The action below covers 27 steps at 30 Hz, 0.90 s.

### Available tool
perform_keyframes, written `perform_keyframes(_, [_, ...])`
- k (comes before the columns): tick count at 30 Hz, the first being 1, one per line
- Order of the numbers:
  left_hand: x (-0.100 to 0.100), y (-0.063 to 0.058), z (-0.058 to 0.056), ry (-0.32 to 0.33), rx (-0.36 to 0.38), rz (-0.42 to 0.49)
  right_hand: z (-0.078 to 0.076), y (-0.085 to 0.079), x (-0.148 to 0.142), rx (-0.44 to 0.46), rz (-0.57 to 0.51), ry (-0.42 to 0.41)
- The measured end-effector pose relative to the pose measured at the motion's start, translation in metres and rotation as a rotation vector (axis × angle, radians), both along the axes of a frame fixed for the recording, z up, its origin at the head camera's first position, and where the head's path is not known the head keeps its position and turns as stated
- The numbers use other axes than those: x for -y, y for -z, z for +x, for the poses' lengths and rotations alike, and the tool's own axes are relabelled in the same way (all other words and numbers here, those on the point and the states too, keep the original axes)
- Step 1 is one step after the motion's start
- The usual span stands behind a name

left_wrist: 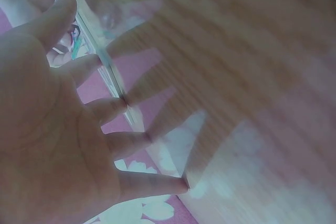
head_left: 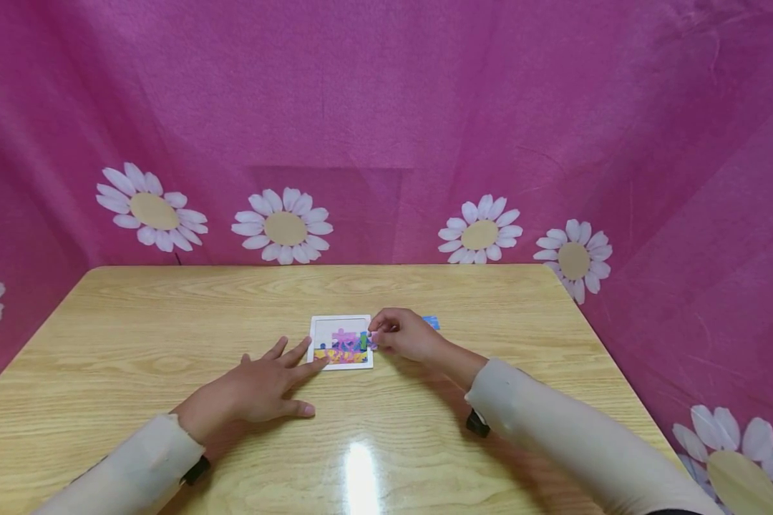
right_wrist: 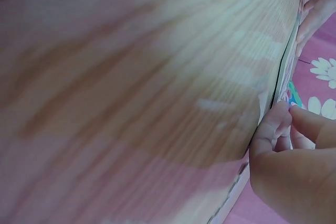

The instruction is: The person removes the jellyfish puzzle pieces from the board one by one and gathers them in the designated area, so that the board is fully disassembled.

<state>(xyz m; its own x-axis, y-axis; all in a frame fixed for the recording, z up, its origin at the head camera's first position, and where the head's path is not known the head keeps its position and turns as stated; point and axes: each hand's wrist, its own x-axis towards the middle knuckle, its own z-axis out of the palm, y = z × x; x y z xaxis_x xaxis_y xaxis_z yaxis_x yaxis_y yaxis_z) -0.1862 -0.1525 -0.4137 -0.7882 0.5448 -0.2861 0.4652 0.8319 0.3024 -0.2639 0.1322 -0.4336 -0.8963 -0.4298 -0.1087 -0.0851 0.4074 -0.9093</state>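
Nearest you, bottom of frame: your two pale sleeves (head_left: 547, 429), lower left and lower right, a black wrist device (head_left: 196, 471) at the left cuff, another black device (head_left: 477, 423) at the right. Between them, a bright light reflection (head_left: 361, 476) at bottom centre of the wood-grain table (head_left: 187, 315).

Next, left of centre: your left hand (head_left: 258, 390), grip wide, palm down, fingers spread, nothing held. Its index finger lies over the lower-left corner of the white jigsaw tray (head_left: 344, 367); the middle fingertip is at the tray's left edge. In the left wrist view the fingers are seen splayed over the glossy tabletop.

Tray sits just below frame centre, part filled: yellow and pink pieces (head_left: 341, 355) along the bottom, pink and blue ones above, pale backing bare at upper left.

Your right hand (head_left: 407, 335), right of the tray: narrow pinch, thumb and fingertips on a small pinkish-purple jigsaw piece (head_left: 374, 341) by the tray's right edge. Cannot tell whether piece and tray touch.

Just beyond that hand, to its upper right, blue jigsaw pieces (head_left: 431, 322), partly hidden.

Farthest: magenta cloth (head_left: 361, 107) printed with white daisies (head_left: 286, 229).
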Motion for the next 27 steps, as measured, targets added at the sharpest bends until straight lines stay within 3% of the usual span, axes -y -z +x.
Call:
perform_keyframes(14, [0.0,0.001,0.0,-0.008,0.014,-0.007,0.002,0.003,-0.018,-0.067,0.074,0.026])
perform_keyframes(27, [0.001,0.001,-0.001,-0.007,0.014,-0.006,0.005,0.003,-0.018,-0.114,0.16,0.032])
